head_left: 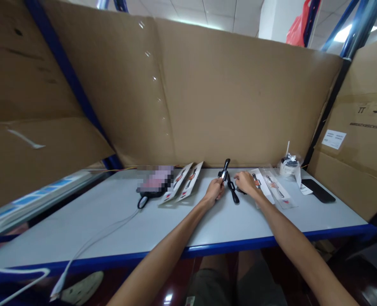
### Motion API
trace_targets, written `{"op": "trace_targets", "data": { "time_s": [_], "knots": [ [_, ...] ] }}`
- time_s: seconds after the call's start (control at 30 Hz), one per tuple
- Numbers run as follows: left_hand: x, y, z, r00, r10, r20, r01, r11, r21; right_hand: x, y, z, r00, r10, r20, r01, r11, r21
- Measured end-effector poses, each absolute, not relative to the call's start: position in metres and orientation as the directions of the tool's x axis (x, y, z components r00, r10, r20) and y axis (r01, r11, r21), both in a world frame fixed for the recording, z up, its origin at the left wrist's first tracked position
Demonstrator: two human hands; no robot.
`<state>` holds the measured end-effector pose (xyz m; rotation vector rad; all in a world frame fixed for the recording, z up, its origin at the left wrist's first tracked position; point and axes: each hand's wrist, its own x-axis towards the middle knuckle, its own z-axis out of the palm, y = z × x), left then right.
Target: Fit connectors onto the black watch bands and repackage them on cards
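My left hand (215,189) is closed around one end of a black-handled spokeshave (227,164), which has a shiny metal middle and points up and away. Just right of it, a second black spokeshave (232,192) lies on the table. My right hand (245,182) is bent down close to the tabletop, fingers pinched at a small dark piece (241,191) mostly hidden under them. Beside that hand lie a printed card (263,185) and another card in a clear plastic sleeve (278,187), both picturing a similar tool.
Two printed cards (191,180) lean at the left, near a blurred-out device (156,180) with a white cable (104,231). Farther right are a plastic-wrapped cup (289,166) with a straw and a black phone (318,190). Cardboard (239,97) walls the grey table (118,221).
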<state>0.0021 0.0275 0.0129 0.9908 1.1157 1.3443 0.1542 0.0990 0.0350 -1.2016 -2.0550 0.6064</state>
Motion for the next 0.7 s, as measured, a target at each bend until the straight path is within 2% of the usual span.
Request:
{"op": "trace_targets", "data": {
  "time_s": [0.13,0.27,0.47,0.7],
  "knots": [
    [0.007,0.021,0.020,-0.013,1.000,-0.019,-0.276,0.015,0.961,0.149,0.100,0.041,-0.349,0.908,0.232,0.394,0.367,-0.843],
    [0.011,0.018,0.022,0.037,0.999,-0.027,-0.320,0.038,0.947,0.144,0.094,0.042,-0.415,0.904,0.106,0.244,0.223,-0.944],
    [0.013,0.020,0.017,0.016,0.999,-0.040,-0.353,0.043,0.935,0.138,0.093,0.038,-0.412,0.911,0.025,0.144,0.092,-0.985],
    [0.016,0.023,0.014,-0.056,0.998,-0.023,-0.342,0.002,0.940,0.132,0.094,0.036,-0.346,0.938,0.025,0.139,0.078,-0.987]
  ]
}}
